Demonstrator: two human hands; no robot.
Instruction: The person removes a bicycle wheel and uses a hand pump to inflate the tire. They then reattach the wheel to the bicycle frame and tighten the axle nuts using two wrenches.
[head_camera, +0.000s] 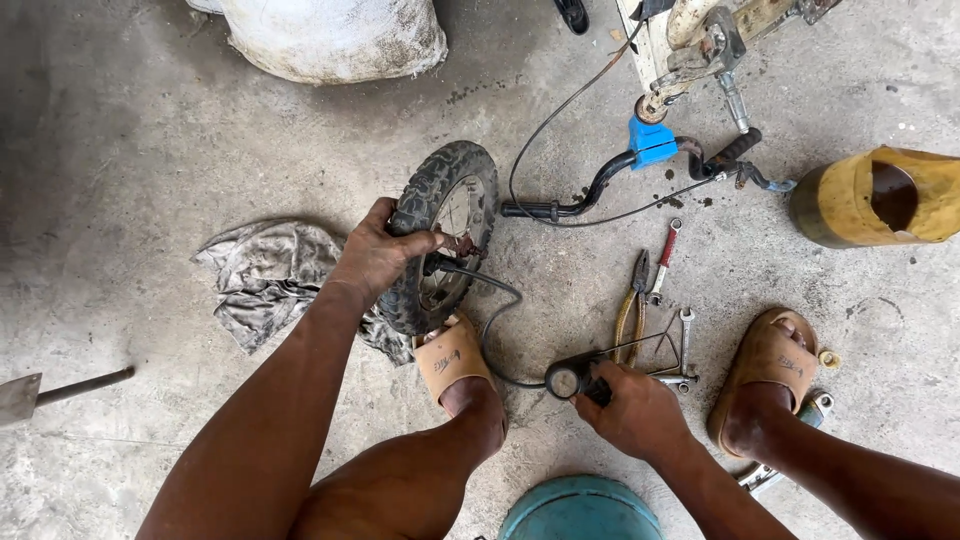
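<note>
Small knobby wheel (443, 235) stands upright on the concrete floor (130, 130), left hand (375, 255) clamped over its tread. Black hose (492, 325) runs from its hub to the pump handle (580, 380), right hand (635, 410) fisted around it. Pliers (632, 300) and wrenches (683, 345) lie right of the wheel, grey rag (265, 280) left.
</note>
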